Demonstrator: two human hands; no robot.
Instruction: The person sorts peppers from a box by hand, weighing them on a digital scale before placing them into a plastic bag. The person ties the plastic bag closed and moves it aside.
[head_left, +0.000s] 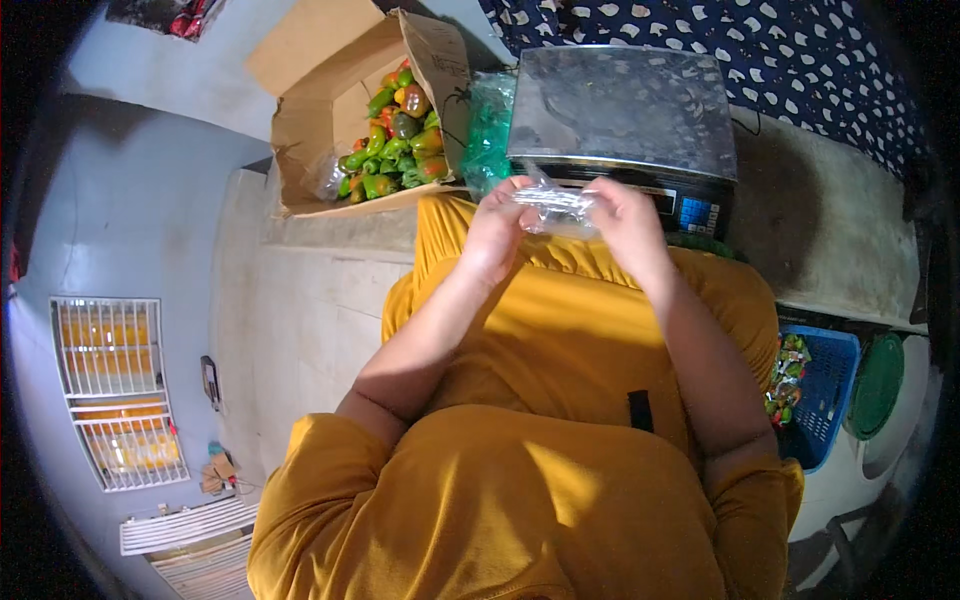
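My left hand (499, 229) and my right hand (628, 225) pinch the two ends of a clear plastic bag (559, 202), whose upper part is gathered in folds. Both hands are above my lap, just in front of a digital weighing scale (622, 109) with a bare metal platform and blue keys. What is inside the bag is too small to tell. To the left of the scale, an open cardboard box (307, 150) holds many green, orange and red peppers (397, 139). Between box and scale lies a crumpled green and clear plastic bag (489, 127).
At my right side a blue plastic basket (825, 405) holds packed bags of peppers (789, 375). Beside it is a round green lid or container (876, 386). A dark blue patterned cloth (795, 67) hangs behind the scale. A thin black cable (748, 127) runs from the scale's right edge.
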